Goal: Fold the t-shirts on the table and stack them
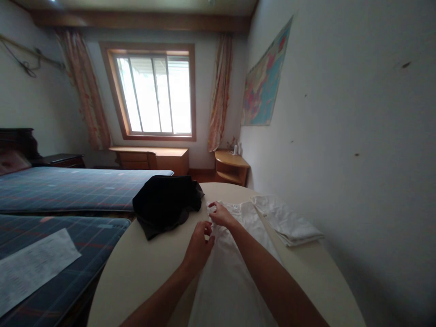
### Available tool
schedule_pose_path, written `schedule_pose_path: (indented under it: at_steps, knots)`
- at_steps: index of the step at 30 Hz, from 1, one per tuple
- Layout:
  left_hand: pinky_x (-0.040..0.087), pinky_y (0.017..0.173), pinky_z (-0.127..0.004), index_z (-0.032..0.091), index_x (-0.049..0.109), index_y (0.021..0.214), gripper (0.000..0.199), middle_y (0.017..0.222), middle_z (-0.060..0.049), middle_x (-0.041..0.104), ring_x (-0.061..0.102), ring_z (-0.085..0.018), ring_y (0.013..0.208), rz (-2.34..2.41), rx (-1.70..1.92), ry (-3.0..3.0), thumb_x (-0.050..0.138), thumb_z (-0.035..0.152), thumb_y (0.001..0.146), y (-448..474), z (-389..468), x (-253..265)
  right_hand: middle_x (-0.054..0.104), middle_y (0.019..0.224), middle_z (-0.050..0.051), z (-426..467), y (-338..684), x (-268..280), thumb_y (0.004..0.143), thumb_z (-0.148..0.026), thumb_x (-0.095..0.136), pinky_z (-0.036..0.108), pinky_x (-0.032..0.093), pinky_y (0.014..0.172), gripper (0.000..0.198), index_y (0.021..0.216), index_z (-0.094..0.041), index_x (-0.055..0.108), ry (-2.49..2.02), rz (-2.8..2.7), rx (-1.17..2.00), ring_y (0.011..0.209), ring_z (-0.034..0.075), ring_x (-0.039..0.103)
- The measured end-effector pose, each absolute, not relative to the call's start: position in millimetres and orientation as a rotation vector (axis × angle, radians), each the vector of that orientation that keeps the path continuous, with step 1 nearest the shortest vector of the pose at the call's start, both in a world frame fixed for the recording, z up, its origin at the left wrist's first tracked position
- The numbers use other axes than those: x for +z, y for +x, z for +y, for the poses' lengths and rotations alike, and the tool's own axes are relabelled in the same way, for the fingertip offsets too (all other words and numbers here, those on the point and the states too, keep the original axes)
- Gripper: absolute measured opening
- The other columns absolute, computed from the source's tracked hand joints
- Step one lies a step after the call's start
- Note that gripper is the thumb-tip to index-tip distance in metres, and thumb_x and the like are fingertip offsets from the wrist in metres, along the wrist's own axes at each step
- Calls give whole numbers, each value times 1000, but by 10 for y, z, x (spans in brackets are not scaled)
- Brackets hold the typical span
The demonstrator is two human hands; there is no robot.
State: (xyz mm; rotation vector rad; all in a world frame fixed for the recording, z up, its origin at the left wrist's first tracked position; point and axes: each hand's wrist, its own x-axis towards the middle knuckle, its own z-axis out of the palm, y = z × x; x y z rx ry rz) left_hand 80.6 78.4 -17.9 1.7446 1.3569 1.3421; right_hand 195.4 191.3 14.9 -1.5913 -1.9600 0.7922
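Note:
White trousers (235, 272) lie lengthwise on the round cream table (136, 272), their gathered waistband at the far end. At the waistband's left corner, my right hand (220, 214) pinches the cloth between thumb and fingers. My left hand (200, 240) is just nearer to me, fingers curled against the left edge of the same trousers; its fingertips are partly hidden. A folded white garment (289, 222) rests to the right of the waistband. Left of my hands is a crumpled black garment (166, 202).
Beds with blue plaid mattresses (85, 186) stand on the left, a printed paper sheet (37, 268) on the nearer one. A wall (357, 204) runs along the right. Beyond the table are a wooden desk (170, 154) beneath the window and a corner shelf (233, 160).

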Motion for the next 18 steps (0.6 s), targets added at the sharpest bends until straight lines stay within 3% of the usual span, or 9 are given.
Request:
schedule_pose_path:
  at_steps: [4,7,10,13,18]
  knots:
    - [54,66,-26,21,48,85,16,116,-7,56,58,-20,104,1157,1381,1817,50,9,75,1020,718,-113,60,58,-3,1914,2321,179,84,-13,50,17,40,50,34,112,-14,69,-1516,-1915,861,48,8,52]
    - [56,77,-30,21,51,92,24,122,-9,55,58,-21,111,1043,1323,1911,44,4,77,1166,676,-98,64,60,-1,1902,2608,153,86,-14,48,18,43,51,35,112,-10,70,-1533,-1869,821,50,9,55]
    - [52,94,-36,22,54,103,40,128,-9,56,58,-19,115,1019,1203,2043,38,-2,75,1260,646,-143,73,78,5,1844,2830,96,82,-14,52,22,49,65,34,109,-10,72,-1553,-1873,734,68,15,65]
    - [40,111,-42,21,56,118,47,137,-10,53,50,-23,129,1146,1040,2211,45,2,76,1298,626,-223,73,103,11,1724,2951,55,82,-15,54,28,50,86,36,113,-11,71,-1545,-1915,628,95,21,67]
    - [21,120,-48,11,31,151,73,160,-16,24,19,-31,148,1353,531,2384,55,32,85,1287,559,-289,60,132,13,1423,3011,-16,89,-22,50,34,33,110,42,128,-15,63,-1495,-2107,403,126,23,52]
